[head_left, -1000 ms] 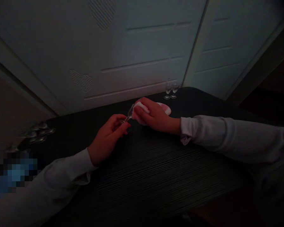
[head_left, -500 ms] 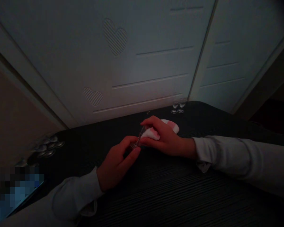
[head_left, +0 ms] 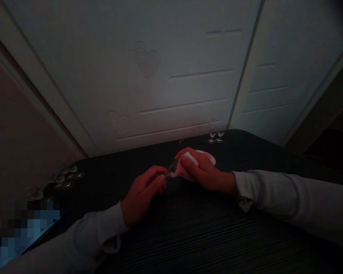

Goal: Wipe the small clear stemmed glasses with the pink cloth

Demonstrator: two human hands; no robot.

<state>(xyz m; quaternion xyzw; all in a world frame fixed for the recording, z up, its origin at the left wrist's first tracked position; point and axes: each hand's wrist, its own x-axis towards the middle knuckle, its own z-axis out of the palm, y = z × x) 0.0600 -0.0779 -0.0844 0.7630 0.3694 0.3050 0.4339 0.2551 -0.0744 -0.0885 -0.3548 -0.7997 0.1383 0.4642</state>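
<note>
A small clear stemmed glass [head_left: 173, 167] lies sideways between my two hands above the dark table. My left hand [head_left: 144, 192] pinches its stem or foot end; the fingers cover most of that part. Around the glass bowl, my right hand [head_left: 202, 169] is closed on a pink and white cloth [head_left: 185, 171], pressing it against the glass. Part of the cloth hangs out behind the right hand, over the table. Whether cloth is inside the bowl I cannot tell.
Two small stemmed glasses [head_left: 216, 135] stand at the table's back edge. Several more glasses [head_left: 65, 177] are grouped at the left. A pixelated bluish screen [head_left: 28, 232] lies at the lower left. White panelled doors [head_left: 185, 91] rise behind the dark table [head_left: 205, 232].
My right hand has turned and wrapped the cloth over the glass, with the thumb now on top. The glass has tilted toward level. The view has shifted slightly upward.
</note>
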